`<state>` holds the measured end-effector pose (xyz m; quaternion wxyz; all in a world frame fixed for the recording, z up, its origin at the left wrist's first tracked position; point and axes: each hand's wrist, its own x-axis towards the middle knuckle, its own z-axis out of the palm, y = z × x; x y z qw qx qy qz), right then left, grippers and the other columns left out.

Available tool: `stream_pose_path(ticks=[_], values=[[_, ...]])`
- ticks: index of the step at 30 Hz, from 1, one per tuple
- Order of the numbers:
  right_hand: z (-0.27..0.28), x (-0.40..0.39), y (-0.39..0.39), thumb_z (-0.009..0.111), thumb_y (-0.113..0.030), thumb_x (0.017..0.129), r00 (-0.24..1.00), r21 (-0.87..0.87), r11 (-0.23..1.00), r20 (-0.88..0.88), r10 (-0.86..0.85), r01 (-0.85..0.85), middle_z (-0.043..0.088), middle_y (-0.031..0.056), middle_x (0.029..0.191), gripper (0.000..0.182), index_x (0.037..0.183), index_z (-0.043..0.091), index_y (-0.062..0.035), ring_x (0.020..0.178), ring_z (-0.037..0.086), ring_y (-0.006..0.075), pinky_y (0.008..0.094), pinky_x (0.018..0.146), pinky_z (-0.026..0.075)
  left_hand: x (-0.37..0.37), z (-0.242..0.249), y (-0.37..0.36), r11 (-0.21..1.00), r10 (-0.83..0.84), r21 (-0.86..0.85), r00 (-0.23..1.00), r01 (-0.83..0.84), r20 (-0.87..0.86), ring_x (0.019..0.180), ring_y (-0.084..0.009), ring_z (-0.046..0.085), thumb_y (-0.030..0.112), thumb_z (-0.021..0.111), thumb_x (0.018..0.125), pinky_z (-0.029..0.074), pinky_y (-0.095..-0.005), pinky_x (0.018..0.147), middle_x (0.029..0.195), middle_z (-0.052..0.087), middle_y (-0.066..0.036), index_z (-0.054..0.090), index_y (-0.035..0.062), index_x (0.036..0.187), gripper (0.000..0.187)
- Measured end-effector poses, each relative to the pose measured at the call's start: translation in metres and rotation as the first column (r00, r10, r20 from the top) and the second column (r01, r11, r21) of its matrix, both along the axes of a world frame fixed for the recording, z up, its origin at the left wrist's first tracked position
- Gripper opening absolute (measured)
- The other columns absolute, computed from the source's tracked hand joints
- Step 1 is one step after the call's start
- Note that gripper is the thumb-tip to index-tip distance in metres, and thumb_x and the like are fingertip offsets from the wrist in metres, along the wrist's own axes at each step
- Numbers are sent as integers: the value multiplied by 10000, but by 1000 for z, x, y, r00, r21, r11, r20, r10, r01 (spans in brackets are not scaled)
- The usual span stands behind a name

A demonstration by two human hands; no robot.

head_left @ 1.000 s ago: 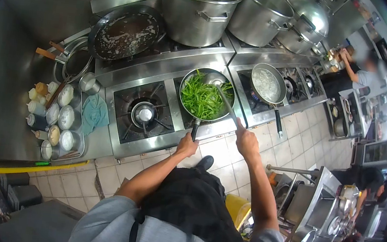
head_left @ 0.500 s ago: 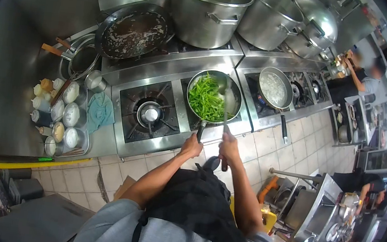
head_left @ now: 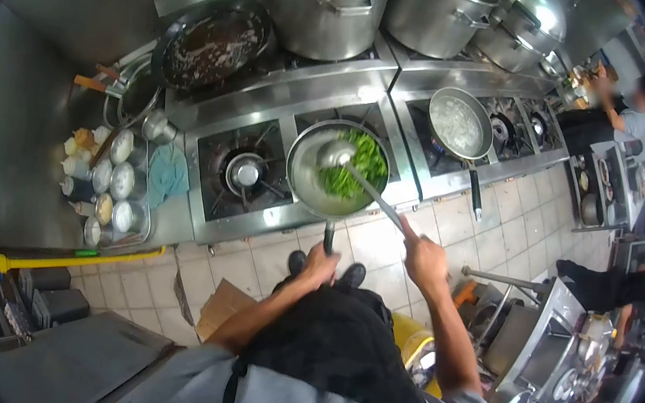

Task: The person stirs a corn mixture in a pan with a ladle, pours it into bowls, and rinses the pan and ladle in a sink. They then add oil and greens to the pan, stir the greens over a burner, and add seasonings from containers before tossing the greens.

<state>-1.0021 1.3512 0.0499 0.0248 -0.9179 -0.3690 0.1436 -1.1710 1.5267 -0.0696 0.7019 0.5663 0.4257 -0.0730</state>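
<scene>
My left hand [head_left: 320,267] is closed around the black handle of a frying pan [head_left: 308,177] over a front burner. Leafy greens [head_left: 356,175] lie bunched in the right half of that pan. A steel ladle [head_left: 375,197] is gripped in my right hand [head_left: 424,261], its bowl down in the pan at the upper left edge of the greens. To the right, a second pan [head_left: 460,126] holds bubbling, pale liquid, its handle pointing toward me; neither hand touches it.
Large steel pots [head_left: 320,20] and a dark, greasy wok [head_left: 212,47] stand along the back. Left are a bare burner [head_left: 245,174], a teal cloth [head_left: 169,175] and a tray of tubs and bottles [head_left: 146,224]. A yellow bucket [head_left: 410,341] sits by my right arm. Other people work at right.
The greens have shifted to the pan's right side and look more clumped. The ladle's bowl has swung left across the pan, while my right hand has moved right and the handle now slants.
</scene>
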Motion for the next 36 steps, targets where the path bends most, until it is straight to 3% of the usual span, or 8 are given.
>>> stream_pose_path(ticks=[5,11,17,23,27,29,33,36], values=[[110,16,-39,555,-170,949,844,117,984,-534,-54,137,654,285,882,513,1448,473,-261,846,657,435,470,788,508,18,51,33,999,6,44,1000,-5,-25,468,-175,564,109,579,850,470,-348,380,648,562,-89,528,-12,992,193],[83,30,-28,523,-146,946,961,193,981,-276,24,31,658,292,890,512,1451,465,-205,841,648,444,509,771,500,62,12,38,994,63,64,952,-86,298,430,-153,546,119,603,894,456,-330,372,611,549,-66,490,8,1005,193],[72,3,-41,523,-130,930,982,182,981,-185,-29,63,649,289,808,516,1440,475,-190,779,639,468,545,718,499,57,-12,27,989,-34,146,976,2,215,399,-178,545,117,595,903,442,-344,360,558,533,-58,481,5,995,185],[53,-2,-30,522,-113,929,974,225,968,-216,-61,111,650,291,811,530,1452,452,-158,777,640,469,545,721,499,71,-40,55,992,43,-122,976,-17,213,476,-151,525,95,630,887,449,-335,376,638,513,-41,500,39,924,146],[-42,6,15,528,-103,926,992,402,908,-88,-95,122,654,261,742,591,1494,368,-128,725,651,443,540,678,506,68,-38,57,999,-24,-35,996,27,89,474,-148,511,139,646,905,454,-329,374,671,504,-40,490,55,939,180],[-80,-14,24,537,-106,927,995,325,942,-80,-61,84,648,240,699,647,1525,292,-123,680,647,431,532,642,509,69,-37,57,998,-44,-44,994,48,96,486,-163,562,163,622,919,474,-336,370,660,525,-57,481,20,1003,218],[-25,-52,-12,559,-95,915,993,70,996,-109,-46,54,645,236,689,673,1520,268,-41,688,648,427,525,657,516,70,-44,61,991,-8,-132,996,20,91,498,-158,560,192,658,911,466,-337,375,726,548,-56,487,42,990,241],[-51,-36,-3,519,-148,958,998,58,997,-53,-43,46,668,220,721,673,1548,201,-85,661,663,398,511,635,530,61,-46,58,963,95,-264,981,-47,172,493,-148,550,293,642,940,442,-311,372,746,557,-57,480,61,1021,294]])
